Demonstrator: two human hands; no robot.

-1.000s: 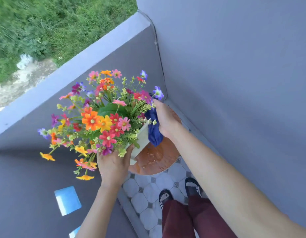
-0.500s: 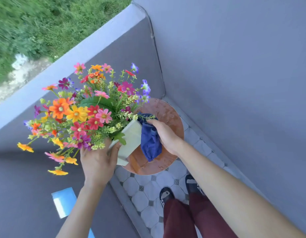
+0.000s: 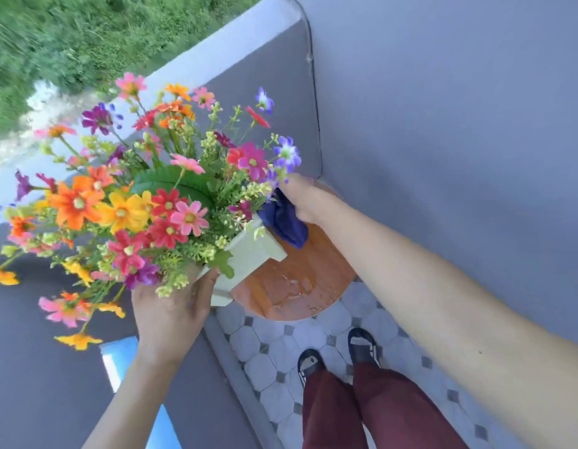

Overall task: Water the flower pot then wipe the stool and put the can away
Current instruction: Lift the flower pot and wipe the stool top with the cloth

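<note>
My left hand (image 3: 171,314) holds the pale square flower pot (image 3: 248,254) tilted and lifted above the round orange-brown stool (image 3: 290,286). Colourful flowers (image 3: 135,202) spill out of the pot to the left. My right hand (image 3: 305,197) grips a dark blue cloth (image 3: 286,220) over the far part of the stool top, just behind the pot. Puddles of water shine on the near half of the stool. The watering can is not in view.
A grey wall (image 3: 443,124) rises close on the right and a low grey parapet (image 3: 216,66) runs behind the stool. My two shoes (image 3: 336,354) stand on the white tiled floor (image 3: 281,351) just in front of the stool. Grass lies beyond the parapet.
My right hand with the blue cloth slid from the middle of the stool top toward its far edge. The pot stays lifted in my left hand, shifting slightly.
</note>
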